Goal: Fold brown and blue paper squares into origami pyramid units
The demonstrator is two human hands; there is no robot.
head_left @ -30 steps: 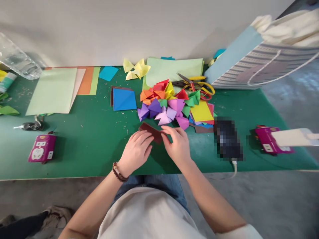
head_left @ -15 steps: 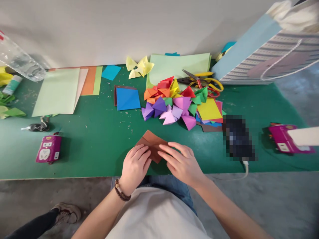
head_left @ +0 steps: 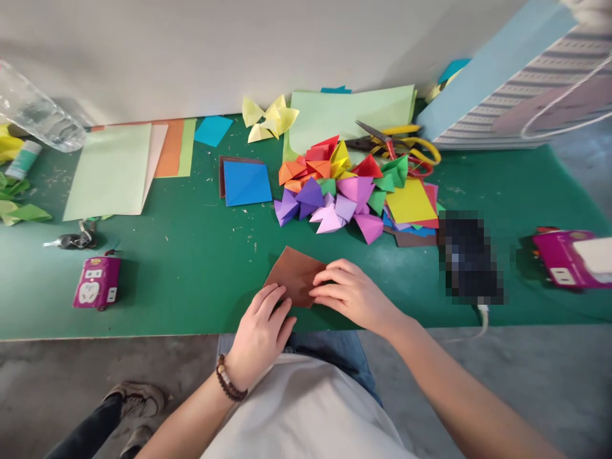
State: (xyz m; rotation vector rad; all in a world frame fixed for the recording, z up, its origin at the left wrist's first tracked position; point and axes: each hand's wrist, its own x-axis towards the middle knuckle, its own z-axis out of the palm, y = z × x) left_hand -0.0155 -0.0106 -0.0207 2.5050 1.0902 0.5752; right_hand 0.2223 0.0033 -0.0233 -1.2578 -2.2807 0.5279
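Note:
A square of brown paper (head_left: 297, 275) lies turned at an angle near the table's front edge, its surface a little bent. My left hand (head_left: 262, 331) rests its fingertips on the lower left edge of the sheet, with the thumb held apart. At the right corner, my right hand (head_left: 351, 294) has its bent fingers closed on the paper; its thumb is hidden. Beyond the sheet is a pile of folded paper pieces (head_left: 351, 190) in several colours. A stack of blue squares (head_left: 247, 183) with brown ones under it sits to the left of the pile.
Scissors (head_left: 382, 139) lie behind the pile, before a striped paper bag (head_left: 530, 89). A phone (head_left: 471, 258) and a purple power socket (head_left: 567, 258) are at the right. Another socket (head_left: 97, 282), keys (head_left: 74, 240), pale sheets (head_left: 112, 172) and a bottle (head_left: 43, 108) stand left.
The brown paper now lies flatter and shows more of its surface. My right hand has shifted to its right corner, and my left fingers have drawn back toward its lower left edge.

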